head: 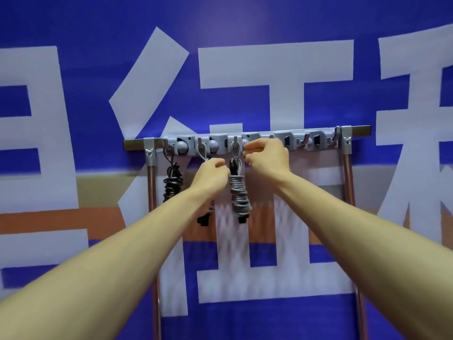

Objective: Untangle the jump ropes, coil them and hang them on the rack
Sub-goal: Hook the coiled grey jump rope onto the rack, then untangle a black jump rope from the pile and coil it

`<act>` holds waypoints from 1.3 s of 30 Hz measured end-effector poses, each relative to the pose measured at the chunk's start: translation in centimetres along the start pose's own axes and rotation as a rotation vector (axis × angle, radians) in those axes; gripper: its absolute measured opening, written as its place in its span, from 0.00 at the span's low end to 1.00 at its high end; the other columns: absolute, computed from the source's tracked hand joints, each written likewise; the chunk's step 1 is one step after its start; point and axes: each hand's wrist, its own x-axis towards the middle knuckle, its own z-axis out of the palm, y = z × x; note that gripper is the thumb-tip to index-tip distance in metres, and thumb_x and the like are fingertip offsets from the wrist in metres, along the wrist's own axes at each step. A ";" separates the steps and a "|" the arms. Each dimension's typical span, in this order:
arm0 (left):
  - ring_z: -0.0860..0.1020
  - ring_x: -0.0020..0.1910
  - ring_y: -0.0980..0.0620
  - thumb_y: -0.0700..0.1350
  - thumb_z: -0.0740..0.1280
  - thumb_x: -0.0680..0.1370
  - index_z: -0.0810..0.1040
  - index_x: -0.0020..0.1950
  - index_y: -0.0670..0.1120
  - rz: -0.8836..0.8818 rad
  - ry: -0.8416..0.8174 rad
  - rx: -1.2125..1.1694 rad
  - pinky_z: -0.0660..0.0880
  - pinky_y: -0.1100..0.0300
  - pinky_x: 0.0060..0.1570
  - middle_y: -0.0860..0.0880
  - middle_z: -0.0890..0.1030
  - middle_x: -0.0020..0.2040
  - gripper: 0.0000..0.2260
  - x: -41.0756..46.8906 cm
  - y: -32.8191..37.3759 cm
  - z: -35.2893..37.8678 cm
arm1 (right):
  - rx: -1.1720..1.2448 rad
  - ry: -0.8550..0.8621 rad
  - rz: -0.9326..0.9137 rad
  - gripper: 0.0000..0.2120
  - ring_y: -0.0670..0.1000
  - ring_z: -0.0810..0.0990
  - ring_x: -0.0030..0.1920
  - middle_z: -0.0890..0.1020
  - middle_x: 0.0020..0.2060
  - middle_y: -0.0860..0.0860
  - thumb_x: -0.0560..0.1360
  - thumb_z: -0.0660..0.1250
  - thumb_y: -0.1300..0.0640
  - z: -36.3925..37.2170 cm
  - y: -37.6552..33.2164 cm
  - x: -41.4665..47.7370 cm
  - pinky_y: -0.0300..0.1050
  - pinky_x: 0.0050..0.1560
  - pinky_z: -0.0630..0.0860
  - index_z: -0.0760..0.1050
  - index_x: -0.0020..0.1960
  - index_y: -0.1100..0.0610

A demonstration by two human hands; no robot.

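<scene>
A grey hook rack (306,138) spans a metal frame in front of a blue banner. A coiled black jump rope (172,184) hangs from the leftmost hook. A second rope (203,218) hangs from the hook beside it, mostly hidden behind my left arm. A coiled grey jump rope (239,195) with black handles hangs from the third hook. My left hand (212,174) is closed just left of the grey rope's upper part, touching it. My right hand (267,154) pinches near the grey rope's loop at the hook; what the fingers hold is unclear.
Several hooks on the right part of the rack carry nothing. Copper-coloured uprights (348,177) stand at both ends of the frame (150,192). The banner with large white characters fills the background.
</scene>
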 end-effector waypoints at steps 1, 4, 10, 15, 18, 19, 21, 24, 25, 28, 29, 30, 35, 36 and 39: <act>0.77 0.62 0.46 0.40 0.61 0.79 0.78 0.63 0.46 -0.005 -0.004 0.016 0.72 0.46 0.66 0.46 0.79 0.62 0.13 -1.1 -0.1 -0.2 | -0.028 -0.019 -0.009 0.13 0.51 0.82 0.52 0.86 0.45 0.51 0.69 0.65 0.67 -0.6 0.1 -1.1 0.47 0.59 0.77 0.83 0.47 0.54; 0.79 0.53 0.49 0.36 0.59 0.80 0.78 0.61 0.41 -0.037 -0.055 -0.015 0.75 0.57 0.52 0.46 0.82 0.52 0.13 -5.2 -0.8 -0.4 | -0.111 -0.133 -0.009 0.13 0.51 0.83 0.50 0.85 0.46 0.51 0.70 0.65 0.66 -2.5 0.6 -5.0 0.49 0.56 0.78 0.82 0.50 0.55; 0.81 0.47 0.52 0.36 0.57 0.80 0.79 0.51 0.48 -0.145 -0.174 -0.017 0.77 0.58 0.46 0.47 0.82 0.49 0.12 -16.2 -4.2 0.2 | -0.148 -0.352 0.129 0.11 0.47 0.83 0.45 0.84 0.46 0.52 0.72 0.68 0.63 -6.2 2.7 -14.0 0.42 0.44 0.82 0.82 0.53 0.57; 0.80 0.44 0.55 0.35 0.59 0.80 0.77 0.51 0.49 -0.216 -0.263 0.015 0.75 0.60 0.47 0.52 0.80 0.45 0.11 -27.6 -7.0 1.2 | -0.121 -0.466 0.288 0.06 0.49 0.80 0.42 0.82 0.42 0.53 0.74 0.68 0.64 -9.8 4.5 -23.7 0.41 0.40 0.81 0.81 0.49 0.59; 0.79 0.44 0.55 0.35 0.61 0.80 0.76 0.54 0.47 -0.274 -0.257 0.018 0.74 0.59 0.45 0.51 0.79 0.46 0.09 -33.0 -8.2 1.7 | -0.105 -0.519 0.378 0.05 0.47 0.78 0.39 0.79 0.37 0.51 0.75 0.67 0.64 -11.3 6.3 -29.2 0.40 0.41 0.80 0.80 0.49 0.60; 0.80 0.44 0.54 0.36 0.62 0.79 0.77 0.54 0.47 -0.297 -0.259 0.030 0.74 0.58 0.47 0.50 0.80 0.46 0.09 -34.6 -8.9 1.9 | -0.101 -0.535 0.405 0.04 0.47 0.78 0.39 0.79 0.37 0.51 0.75 0.67 0.64 -11.8 7.0 -31.0 0.40 0.41 0.81 0.80 0.48 0.60; 0.80 0.46 0.52 0.37 0.63 0.79 0.77 0.53 0.48 -0.357 -0.287 0.040 0.74 0.56 0.48 0.48 0.80 0.47 0.08 -37.9 -10.5 2.5 | -0.103 -0.577 0.456 0.03 0.48 0.79 0.39 0.80 0.37 0.51 0.74 0.68 0.63 -12.6 8.7 -34.4 0.41 0.40 0.80 0.79 0.45 0.57; 0.79 0.46 0.51 0.37 0.64 0.78 0.77 0.53 0.47 -0.446 -0.365 0.052 0.72 0.58 0.46 0.46 0.80 0.47 0.07 -42.1 -12.9 3.9 | -0.114 -0.651 0.537 0.02 0.49 0.78 0.38 0.80 0.39 0.53 0.75 0.68 0.63 -13.0 11.9 -38.9 0.43 0.41 0.80 0.79 0.45 0.58; 0.79 0.45 0.51 0.36 0.64 0.78 0.77 0.52 0.47 -0.474 -0.393 0.052 0.72 0.60 0.46 0.46 0.81 0.47 0.07 -43.2 -13.9 4.6 | -0.118 -0.665 0.567 0.02 0.49 0.78 0.37 0.80 0.38 0.53 0.75 0.68 0.63 -13.1 13.0 -40.1 0.43 0.41 0.79 0.79 0.45 0.59; 0.80 0.44 0.50 0.35 0.65 0.77 0.78 0.47 0.49 -0.529 -0.487 0.067 0.76 0.56 0.52 0.44 0.82 0.46 0.09 -45.9 -17.2 6.7 | -0.141 -0.672 0.681 0.03 0.49 0.77 0.35 0.78 0.35 0.53 0.75 0.67 0.64 -13.2 17.2 -43.1 0.44 0.39 0.78 0.78 0.43 0.60; 0.80 0.44 0.50 0.35 0.65 0.77 0.79 0.46 0.49 -0.551 -0.515 0.056 0.76 0.55 0.53 0.43 0.82 0.45 0.09 -46.5 -18.3 7.5 | -0.159 -0.667 0.720 0.04 0.49 0.76 0.34 0.78 0.34 0.52 0.74 0.67 0.65 -13.3 18.7 -43.9 0.44 0.39 0.78 0.78 0.41 0.60; 0.80 0.43 0.50 0.34 0.64 0.77 0.79 0.48 0.48 -0.579 -0.544 0.041 0.76 0.55 0.53 0.43 0.83 0.45 0.09 -47.1 -19.5 8.4 | -0.178 -0.658 0.760 0.06 0.49 0.77 0.34 0.78 0.34 0.52 0.74 0.66 0.66 -13.4 20.5 -44.7 0.45 0.38 0.78 0.77 0.39 0.59; 0.79 0.41 0.54 0.35 0.61 0.79 0.78 0.53 0.43 -0.727 -0.648 -0.023 0.74 0.66 0.39 0.46 0.82 0.45 0.08 -48.8 -24.5 14.4 | -0.285 -0.577 0.978 0.12 0.56 0.78 0.35 0.79 0.35 0.59 0.73 0.62 0.67 -14.1 29.5 -48.8 0.52 0.42 0.81 0.74 0.32 0.58; 0.78 0.40 0.54 0.34 0.60 0.80 0.77 0.53 0.43 -0.761 -0.661 -0.041 0.73 0.67 0.38 0.46 0.81 0.44 0.08 -49.2 -25.4 15.8 | -0.287 -0.550 1.031 0.11 0.56 0.78 0.35 0.78 0.36 0.60 0.73 0.61 0.67 -14.3 31.4 -49.8 0.51 0.41 0.81 0.74 0.34 0.59; 0.78 0.39 0.54 0.34 0.60 0.80 0.77 0.54 0.43 -0.851 -0.705 -0.055 0.73 0.68 0.39 0.48 0.79 0.42 0.08 -50.6 -28.1 19.6 | -0.353 -0.500 1.174 0.05 0.59 0.81 0.41 0.80 0.41 0.61 0.74 0.63 0.64 -14.8 36.7 -53.2 0.43 0.38 0.82 0.74 0.40 0.61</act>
